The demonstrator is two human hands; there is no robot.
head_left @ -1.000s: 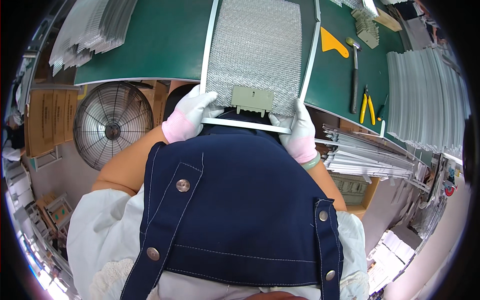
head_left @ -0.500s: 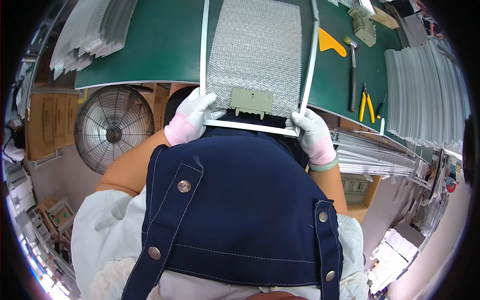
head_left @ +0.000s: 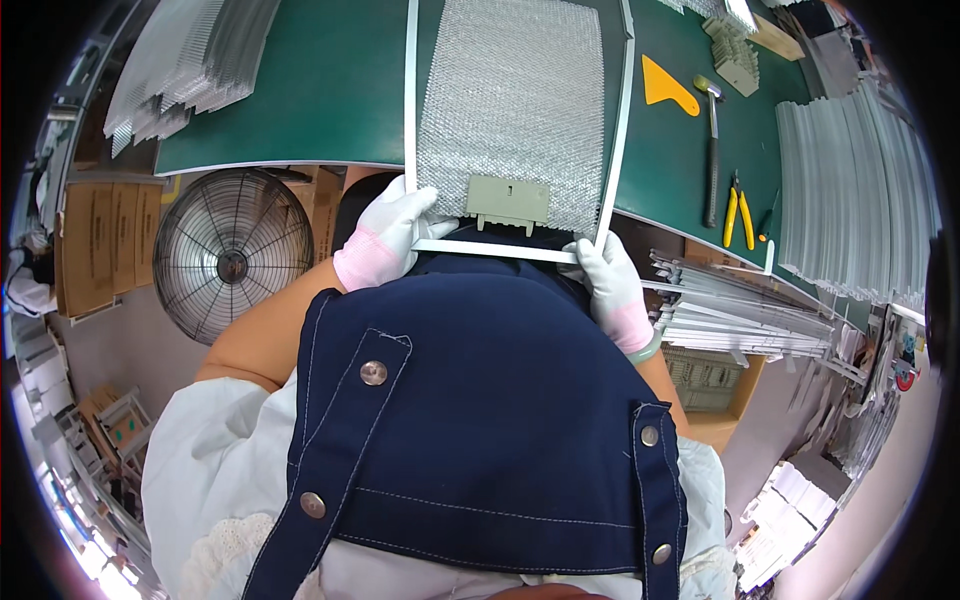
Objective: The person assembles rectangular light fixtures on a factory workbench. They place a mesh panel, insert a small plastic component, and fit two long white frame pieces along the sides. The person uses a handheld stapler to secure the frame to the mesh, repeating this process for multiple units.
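Note:
A thin silver-white metal frame (head_left: pixel 411 100) reaches from the green table toward my body, its near bar just in front of my apron. Inside it lies a silvery expanded-mesh pad (head_left: pixel 515 100). A grey-green plastic piece (head_left: pixel 508 200) with short prongs sits at the pad's near edge. My left hand (head_left: pixel 392 228), in a white glove with a pink cuff, is closed on the frame's near left corner. Gloved alike, my right hand (head_left: pixel 608 278) grips the near right corner, and its fingers hide the joint there.
Right of the frame lie a yellow scraper (head_left: pixel 668 88), a hammer (head_left: pixel 711 150), yellow-handled pliers (head_left: pixel 739 215) and stacked metal strips (head_left: pixel 850 200). Mesh sheets (head_left: pixel 190 70) are piled at the far left. A round fan (head_left: pixel 232 255) stands below the table edge, left of my arm.
My right hand has shifted inward and slightly nearer my body, its fingers now around the near right corner. My left hand keeps its hold; the whole view has slid slightly right.

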